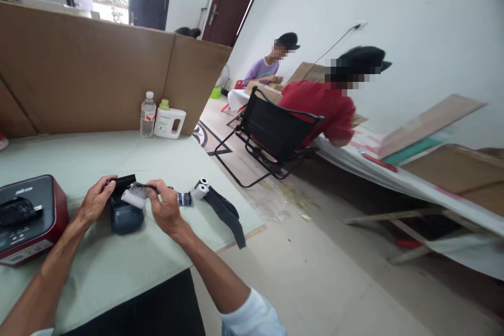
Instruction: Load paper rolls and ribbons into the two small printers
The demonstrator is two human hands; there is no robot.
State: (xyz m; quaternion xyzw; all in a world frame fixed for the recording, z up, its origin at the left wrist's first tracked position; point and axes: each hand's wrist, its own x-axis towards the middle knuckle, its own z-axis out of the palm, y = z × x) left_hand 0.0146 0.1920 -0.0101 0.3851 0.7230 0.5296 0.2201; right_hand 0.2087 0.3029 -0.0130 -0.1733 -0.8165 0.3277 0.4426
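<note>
Pinching the black flap (123,181) between thumb and fingers, your left hand (96,199) keeps a narrow grip on it, probably to hold it clear of the white roll (134,199) beside it. Your right hand (163,207) has an equally narrow grip on the grey strip (140,187) that seems to run from that roll, which would let you control its loose end. The roll sits between your hands, over the top of the dark device (126,219) on the worktop (149,257); whether it touches the device you cannot tell from here. To your right, a patterned strip (184,199) and two smaller white rolls (202,189) by the dark bands (226,215) lie within easy reach. The water bottle (148,118) and white jug (170,122) stand back against the cardboard panel (90,73), seemingly out of your way. As for writing, the bottle's label shows red marks, the jug carries small print, and the red-sided machine (35,215) bears a pale logo; you can read none of them clearly.
</note>
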